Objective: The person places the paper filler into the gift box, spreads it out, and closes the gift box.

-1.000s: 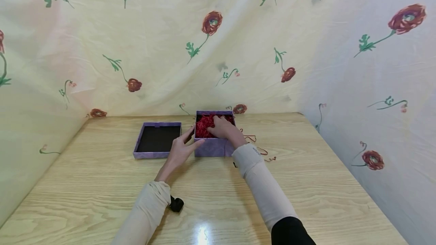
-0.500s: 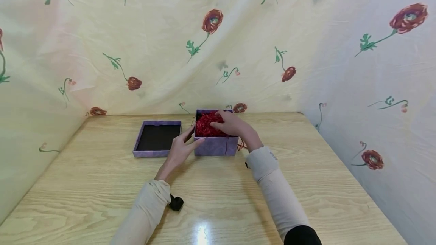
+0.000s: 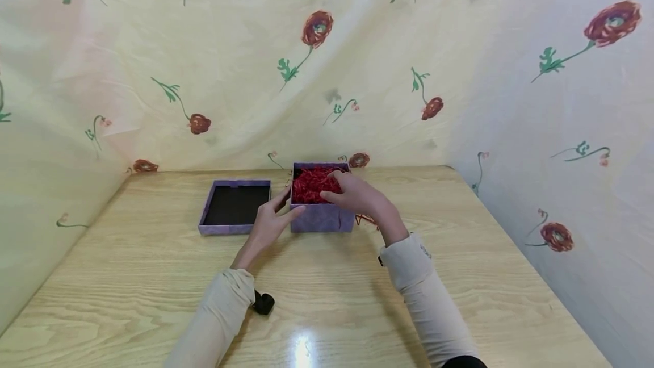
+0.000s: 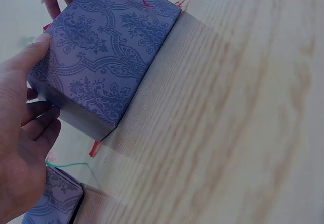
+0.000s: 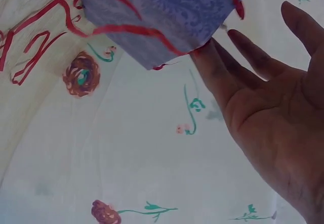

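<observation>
Steady the box [image 3: 320, 219] near the bench's [image 3: 153, 266] far edge with the left hand [image 3: 269, 224], grip holding its near left corner; ideally, level the red shreds [image 3: 310, 186] inside lightly with the right hand [image 3: 359, 193], grip wide.

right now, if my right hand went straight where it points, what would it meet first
Your right hand would probably meet the red shredded paper in the open patterned purple box, though depth is hard to judge.
</observation>
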A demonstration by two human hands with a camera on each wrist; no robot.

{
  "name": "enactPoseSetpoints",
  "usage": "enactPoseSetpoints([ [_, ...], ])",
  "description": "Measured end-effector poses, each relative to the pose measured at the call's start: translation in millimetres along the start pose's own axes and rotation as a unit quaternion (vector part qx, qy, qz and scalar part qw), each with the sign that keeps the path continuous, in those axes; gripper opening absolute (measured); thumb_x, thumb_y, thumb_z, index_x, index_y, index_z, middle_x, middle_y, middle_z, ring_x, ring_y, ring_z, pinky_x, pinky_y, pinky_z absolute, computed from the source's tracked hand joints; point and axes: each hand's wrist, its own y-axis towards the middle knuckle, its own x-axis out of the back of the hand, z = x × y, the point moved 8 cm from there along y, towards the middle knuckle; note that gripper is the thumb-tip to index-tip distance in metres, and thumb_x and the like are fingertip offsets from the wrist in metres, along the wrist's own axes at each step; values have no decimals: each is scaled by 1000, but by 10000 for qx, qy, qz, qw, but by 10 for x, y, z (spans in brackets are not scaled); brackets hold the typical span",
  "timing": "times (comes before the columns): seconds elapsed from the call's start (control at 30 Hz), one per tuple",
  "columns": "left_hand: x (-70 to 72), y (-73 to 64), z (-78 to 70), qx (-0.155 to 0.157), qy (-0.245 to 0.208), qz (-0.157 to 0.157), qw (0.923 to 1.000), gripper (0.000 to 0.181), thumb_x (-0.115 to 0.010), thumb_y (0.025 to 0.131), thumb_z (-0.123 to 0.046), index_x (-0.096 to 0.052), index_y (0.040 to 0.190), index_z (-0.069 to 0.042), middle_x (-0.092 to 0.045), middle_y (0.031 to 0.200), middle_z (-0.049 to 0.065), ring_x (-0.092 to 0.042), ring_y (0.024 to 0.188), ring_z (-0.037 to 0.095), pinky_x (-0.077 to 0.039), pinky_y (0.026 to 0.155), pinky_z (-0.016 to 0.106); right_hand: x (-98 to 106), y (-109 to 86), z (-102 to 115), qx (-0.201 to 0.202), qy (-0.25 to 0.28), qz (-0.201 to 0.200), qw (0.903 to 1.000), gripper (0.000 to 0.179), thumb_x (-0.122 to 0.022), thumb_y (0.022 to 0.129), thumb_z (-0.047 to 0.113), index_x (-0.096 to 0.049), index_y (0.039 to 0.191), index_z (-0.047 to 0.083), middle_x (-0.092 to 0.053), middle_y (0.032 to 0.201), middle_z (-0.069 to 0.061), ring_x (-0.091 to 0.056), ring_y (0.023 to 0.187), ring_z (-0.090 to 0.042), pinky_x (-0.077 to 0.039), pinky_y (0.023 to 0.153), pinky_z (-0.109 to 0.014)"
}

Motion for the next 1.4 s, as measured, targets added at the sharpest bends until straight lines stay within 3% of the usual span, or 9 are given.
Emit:
enactPoseSetpoints([
  [0.2,5,9,-11,-48,8,17,10000,75,-73,99,-34,-38,162,-13,-44,157,15,-45,142,36,-43,111,52,-115,31,-11,-391,-59,237,9989,65,-56,109,31,-36,155,-9,-49,151,-25,-54,134,-38,-45,108,-51],
  [0.47,5,-1,6,2,32,20,10000,74,-72,99,-36,-38,162,-14,-43,158,14,-44,143,36,-43,110,52,-247,121,-1,-710,-320,369,9963,64,-53,110,35,-37,156,-7,-52,147,-26,-57,130,-38,-46,108,-51],
  [0.73,3,11,2,-65,51,1,10000,73,-72,100,-34,-39,162,-13,-42,159,13,-45,142,36,-43,111,52,-357,240,-42,-1035,-335,401,9933,78,-34,111,54,-32,158,-8,-42,157,-26,-46,140,-41,-36,115,-54],
  [1.17,0,15,22,4,-70,42,10000,72,-72,100,-32,-39,161,-11,-41,160,14,-43,143,38,-42,111,54,-413,392,8,-1153,-452,187,9921,87,-31,107,65,-31,160,-4,-33,162,-25,-31,149,-42,-28,120,-55],
  [1.4,0,7,15,8,-69,34,10000,73,-72,100,-33,-39,161,-12,-41,160,14,-43,143,38,-43,110,54,-459,457,-61,-1103,-245,347,9930,83,-34,109,60,-29,160,-5,-36,161,-24,-36,147,-40,-30,119,-53],
])
